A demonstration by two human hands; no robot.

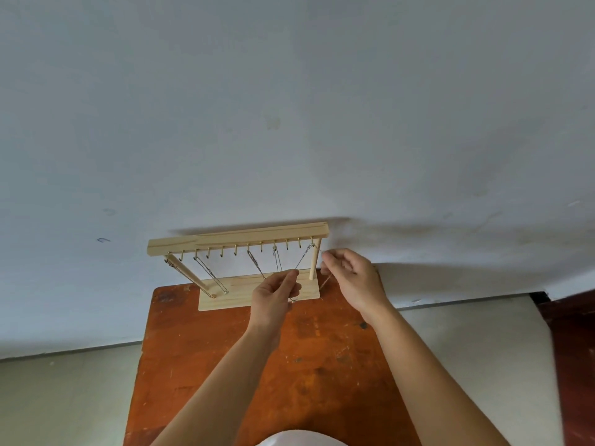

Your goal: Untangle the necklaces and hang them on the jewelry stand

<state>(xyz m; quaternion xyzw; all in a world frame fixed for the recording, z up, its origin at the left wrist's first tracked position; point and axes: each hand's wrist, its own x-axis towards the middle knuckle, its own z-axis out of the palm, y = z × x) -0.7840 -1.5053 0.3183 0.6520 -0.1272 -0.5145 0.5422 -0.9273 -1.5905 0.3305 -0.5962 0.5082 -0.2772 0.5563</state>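
Note:
A pale wooden jewelry stand [238, 236] with a row of gold hooks stands at the far end of the table [225, 365]. Several necklaces hang from its hooks, one near the left post [211, 276] and others at the middle. A thin chain [304, 257] runs over the rightmost hook. My left hand [273, 296] pinches one end of that chain in front of the stand's base. My right hand [352, 278] pinches the other end just right of the right post, with a loose length dangling below it.
The small, scuffed orange-brown table is pushed against a grey-white wall [289, 107]. Pale floor [64, 397] lies on both sides of it, and a dark red surface [573, 349] shows at the far right edge.

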